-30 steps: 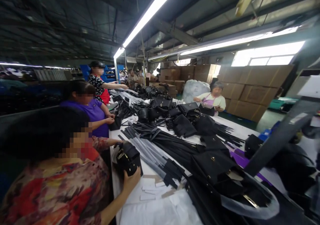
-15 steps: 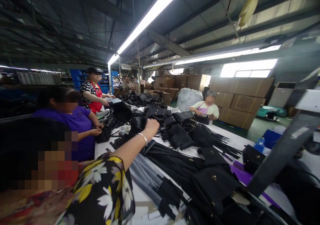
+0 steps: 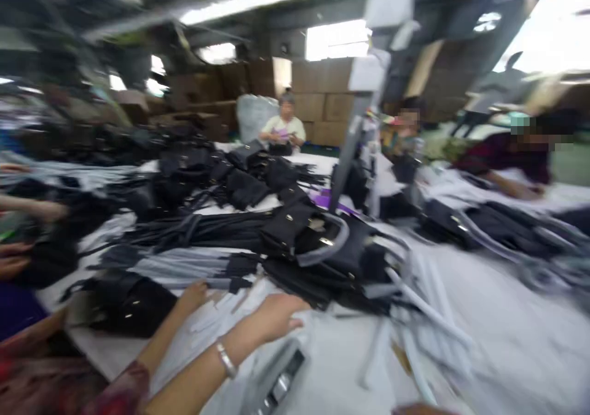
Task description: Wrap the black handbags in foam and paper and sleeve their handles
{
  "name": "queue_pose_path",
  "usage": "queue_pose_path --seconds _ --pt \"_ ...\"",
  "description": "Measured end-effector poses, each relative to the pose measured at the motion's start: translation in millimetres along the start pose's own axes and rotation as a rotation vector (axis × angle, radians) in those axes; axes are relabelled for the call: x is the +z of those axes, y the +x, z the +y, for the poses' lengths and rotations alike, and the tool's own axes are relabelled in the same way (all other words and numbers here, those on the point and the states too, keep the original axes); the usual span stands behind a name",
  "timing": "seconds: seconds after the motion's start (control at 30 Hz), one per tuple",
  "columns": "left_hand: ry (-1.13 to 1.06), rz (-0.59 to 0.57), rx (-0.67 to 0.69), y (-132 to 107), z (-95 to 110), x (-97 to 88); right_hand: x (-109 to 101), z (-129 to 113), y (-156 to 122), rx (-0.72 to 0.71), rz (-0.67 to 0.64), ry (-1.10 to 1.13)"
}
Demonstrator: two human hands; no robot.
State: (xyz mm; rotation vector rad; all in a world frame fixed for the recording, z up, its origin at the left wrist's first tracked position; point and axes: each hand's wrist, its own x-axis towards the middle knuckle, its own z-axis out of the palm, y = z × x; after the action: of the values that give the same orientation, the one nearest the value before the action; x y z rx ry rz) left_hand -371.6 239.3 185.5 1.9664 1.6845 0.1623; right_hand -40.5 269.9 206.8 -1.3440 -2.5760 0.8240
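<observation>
My left hand (image 3: 273, 318), with a silver bracelet at its wrist, reaches over the white tabletop. Its fingers point right, the thumb apart from them, and I see nothing in them. Just beyond it lie black bags (image 3: 295, 227) with gold-coloured fittings and grey-edged handles. White strips (image 3: 216, 316) lie beside my forearm. Below the hand is a blurred grey object (image 3: 281, 381) with a dark and silvery part; I cannot tell what it is. Only a sliver of what looks like my right hand (image 3: 421, 409) shows at the bottom edge, its fingers hidden.
A co-worker's hand (image 3: 196, 293) reaches in on my left, near a black bag (image 3: 131, 304). Other workers' hands (image 3: 48, 211) are farther left. A metal post (image 3: 348, 163) rises behind the bags. Pale straps (image 3: 428, 316) and more bags (image 3: 502, 230) lie right.
The view has swung right and down, with blur. My left hand, raised over the pile before with its fingers curled, is now lower, with fingers extended near the front of the table.
</observation>
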Motion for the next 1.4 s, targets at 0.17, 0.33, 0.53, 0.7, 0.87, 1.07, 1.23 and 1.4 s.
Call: queue_pose_path --seconds 0.17,0.33,0.53,0.7,0.87,1.07,1.23,1.4 --pt "-0.012 0.138 0.003 -9.1 32.4 81.7 -7.4 93.7 -113.7 0.239 -0.413 0.104" --pt "-0.166 0.359 0.019 -33.9 127.4 195.5 -25.2 189.7 -174.4 0.261 -0.241 0.214" --pt "-0.075 0.329 0.121 -16.6 231.7 304.5 -5.9 274.4 -223.2 0.240 -0.057 0.397" --pt "-0.007 0.374 0.197 16.2 242.3 339.6 29.0 302.9 -223.7 0.155 -0.073 0.470" --pt "0.006 0.465 0.173 64.5 227.5 328.1 29.3 312.0 -191.1 0.030 -0.040 0.459" --pt "0.018 0.644 0.064 111.6 191.1 310.1 30.3 313.4 -148.5 -0.141 -0.038 0.356" --pt "0.011 0.746 0.093 118.0 174.2 317.6 66.5 300.1 -158.1 -0.197 -0.022 0.340" --pt "-0.041 0.787 0.237 105.4 180.4 342.3 95.1 283.6 -194.6 -0.241 0.010 0.277"
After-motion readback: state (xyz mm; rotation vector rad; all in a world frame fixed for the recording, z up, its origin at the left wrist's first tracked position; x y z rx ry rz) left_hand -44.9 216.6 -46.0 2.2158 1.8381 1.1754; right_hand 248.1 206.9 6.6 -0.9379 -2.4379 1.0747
